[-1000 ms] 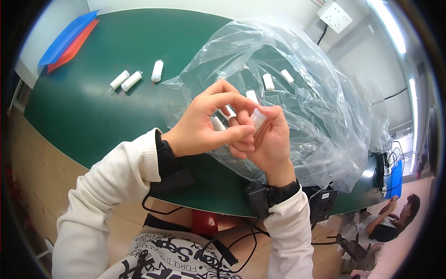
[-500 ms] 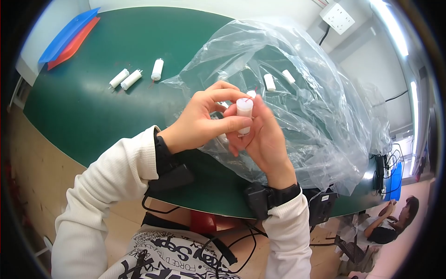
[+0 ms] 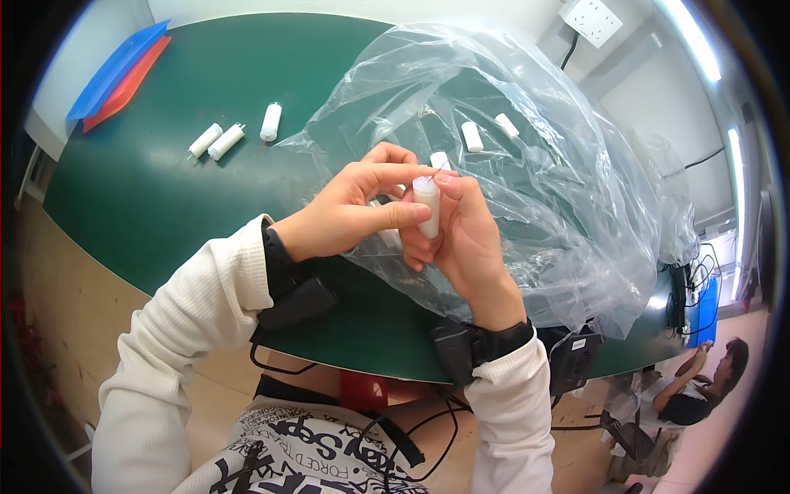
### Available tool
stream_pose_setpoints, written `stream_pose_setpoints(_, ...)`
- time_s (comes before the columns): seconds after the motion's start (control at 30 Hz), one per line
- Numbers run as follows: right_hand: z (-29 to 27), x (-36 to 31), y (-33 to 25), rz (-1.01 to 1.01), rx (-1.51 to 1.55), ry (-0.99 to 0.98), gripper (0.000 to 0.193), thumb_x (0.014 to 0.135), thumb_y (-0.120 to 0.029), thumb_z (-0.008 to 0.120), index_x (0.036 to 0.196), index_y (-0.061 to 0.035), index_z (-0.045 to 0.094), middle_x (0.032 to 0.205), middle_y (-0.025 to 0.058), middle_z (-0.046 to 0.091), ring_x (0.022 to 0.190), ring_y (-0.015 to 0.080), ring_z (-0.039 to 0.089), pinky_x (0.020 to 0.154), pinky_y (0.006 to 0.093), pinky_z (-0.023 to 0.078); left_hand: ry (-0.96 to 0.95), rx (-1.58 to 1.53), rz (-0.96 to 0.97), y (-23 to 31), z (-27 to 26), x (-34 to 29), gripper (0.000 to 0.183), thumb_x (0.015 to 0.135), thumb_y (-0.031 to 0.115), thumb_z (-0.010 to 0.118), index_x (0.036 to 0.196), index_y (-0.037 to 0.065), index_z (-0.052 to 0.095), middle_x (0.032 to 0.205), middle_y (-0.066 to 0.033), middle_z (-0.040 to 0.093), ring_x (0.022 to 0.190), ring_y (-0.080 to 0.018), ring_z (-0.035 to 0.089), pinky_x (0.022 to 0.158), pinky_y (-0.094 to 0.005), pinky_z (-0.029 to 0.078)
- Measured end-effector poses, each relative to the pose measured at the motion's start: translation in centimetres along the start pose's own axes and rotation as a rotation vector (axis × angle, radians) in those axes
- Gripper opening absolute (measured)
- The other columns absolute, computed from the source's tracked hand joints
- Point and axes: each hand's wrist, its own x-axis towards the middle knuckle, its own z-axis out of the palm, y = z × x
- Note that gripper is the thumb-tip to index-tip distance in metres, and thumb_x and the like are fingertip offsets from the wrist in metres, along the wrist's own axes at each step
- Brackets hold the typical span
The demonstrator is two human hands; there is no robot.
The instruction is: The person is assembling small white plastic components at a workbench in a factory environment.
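Note:
Both my hands meet over the plastic bag's near left part, around one upright white cylinder (image 3: 425,216) with thin reddish wires at its top end. My left hand (image 3: 337,207) presses its thumb against the cylinder's side, while its index finger reaches across the top. From the other side my right hand (image 3: 471,251) wraps its fingers behind the cylinder. Its thumb and a fingertip of the left hand come together at the wires; the exact pinch is too small to make out. Another white cylinder (image 3: 440,159) shows just beyond my fingers.
A large clear plastic bag (image 3: 568,198) spreads over the green table (image 3: 164,198), with white cylinders (image 3: 471,137) by it. Several similar cylinders (image 3: 271,122) lie at the left. Blue and red trays (image 3: 123,70) stand far left. Another person (image 3: 687,391) sits at the right.
My right thumb has moved in to the wires at the cylinder's top. Both hands still hold the cylinder, and the view has shifted slightly.

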Motion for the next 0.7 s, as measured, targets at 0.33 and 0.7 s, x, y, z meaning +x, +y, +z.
stream_pose_setpoints(0.33, -0.9, 0.5, -0.5, -0.42, -0.171, 0.383, 0.017, 0.089, -0.014, 0.055, 0.099, -0.0002, 0.055, 0.08, 0.0091, 0.061, 0.069, 0.0129, 0.06, 0.065, 0.0258, 0.049, 0.347, 0.115, 0.141, 0.4, -0.3, 0.7, 0.028, 0.079, 0.006, 0.068, 0.104, 0.003, 0.057, 0.103, -0.0047, 0.059, 0.091, -0.0102, 0.057, 0.079, -0.0249, 0.049)
stream_pose_setpoints(0.7, -2.4, 0.2, -0.9, -0.253, -0.212, 0.33, 0.019, 0.088, -0.011, 0.057, 0.101, 0.0027, 0.058, 0.088, 0.0107, 0.063, 0.077, 0.0145, 0.062, 0.072, 0.0264, 0.051, 0.306, 0.07, 0.097, 0.2, -0.7, 0.6, 0.025, 0.078, 0.002, 0.067, 0.102, 0.001, 0.058, 0.1, -0.006, 0.061, 0.09, -0.0128, 0.061, 0.079, -0.025, 0.05)
